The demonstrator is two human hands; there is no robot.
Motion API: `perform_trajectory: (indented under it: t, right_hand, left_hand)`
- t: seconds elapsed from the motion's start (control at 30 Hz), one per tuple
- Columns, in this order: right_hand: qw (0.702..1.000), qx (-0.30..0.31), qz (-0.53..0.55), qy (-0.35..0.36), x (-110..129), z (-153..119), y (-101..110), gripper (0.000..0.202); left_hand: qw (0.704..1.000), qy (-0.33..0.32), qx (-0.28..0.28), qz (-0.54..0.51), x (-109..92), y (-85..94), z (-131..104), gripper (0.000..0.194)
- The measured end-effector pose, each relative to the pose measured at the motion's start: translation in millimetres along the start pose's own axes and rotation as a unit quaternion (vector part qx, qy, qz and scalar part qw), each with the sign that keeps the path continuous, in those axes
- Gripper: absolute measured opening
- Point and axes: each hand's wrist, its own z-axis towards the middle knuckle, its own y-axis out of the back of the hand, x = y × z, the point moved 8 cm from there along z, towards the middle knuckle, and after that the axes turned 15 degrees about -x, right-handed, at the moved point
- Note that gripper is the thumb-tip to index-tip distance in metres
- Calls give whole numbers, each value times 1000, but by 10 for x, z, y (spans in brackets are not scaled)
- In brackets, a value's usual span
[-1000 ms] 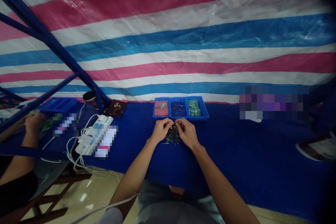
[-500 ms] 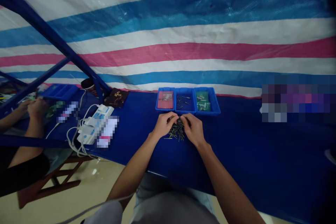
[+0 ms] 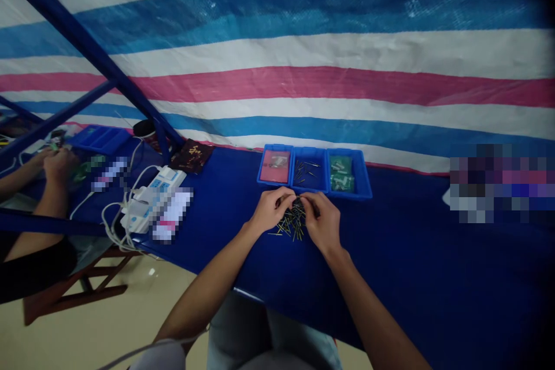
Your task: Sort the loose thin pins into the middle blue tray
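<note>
My left hand [image 3: 274,208] and my right hand [image 3: 322,218] meet fingertip to fingertip above a heap of thin dark and brass-toned metal pins [image 3: 293,224] on the blue table. Both hands are closed in a pinch. Whatever lies between the fingertips is too small to make out. Just beyond the hands stands a blue three-part bin [image 3: 325,190]. Its left compartment holds a pink card [image 3: 274,172] with a small clear bag on it. Several loose pins [image 3: 306,170] lie in the middle one, and green-and-clear packets [image 3: 341,172] fill part of the right one.
To the left lie a white power strip [image 3: 154,199] with tangled cables, a blurred-out phone [image 3: 172,217] and a dark brown pouch [image 3: 192,156]. A blue metal frame [image 3: 78,34] crosses the left side. Behind it a co-worker's hands [image 3: 58,163] work near another blue bin [image 3: 99,140].
The view has shifted a little, so the bin appears slightly farther right. My hands keep their pinch over the pins, with only small finger movement.
</note>
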Motion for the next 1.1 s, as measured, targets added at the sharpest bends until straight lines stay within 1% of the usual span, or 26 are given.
perform_trajectory:
  t: [0.1, 0.17, 0.27, 0.37, 0.5, 0.7, 0.9, 1.1]
  right_hand:
    - [999, 29, -24, 28, -1, -32, -58, 23]
    - [998, 32, -30, 33, -8, -38, -60, 22]
    - [999, 28, -22, 26, -7, -21, -42, 23]
    - [999, 18, -7, 29, 26, 6, -19, 24]
    - [1000, 10, 7, 24, 44, 24, -3, 20]
    - [1000, 18, 9, 19, 42, -2, -6, 17]
    - [1000, 22, 14, 9, 16, -15, -18, 17]
    - [1000, 17, 14, 13, 30, -8, -12, 18]
  left_hand:
    - [1000, 9, -24, -5, 15, 33, 1, 27]
    - [1000, 6, -17, -12, 17, 22, -7, 27]
    - [1000, 6, -9, -21, 31, 14, -13, 28]
    - [1000, 15, -14, -22, 55, 19, -5, 30]
    - [999, 24, -11, -28, 62, 6, 12, 30]
    - [999, 18, -10, -29, 49, 5, 11, 30]
    - [999, 20, -30, -31, 40, 23, 6, 28]
    - [1000, 12, -17, -15, 29, 21, 12, 29]
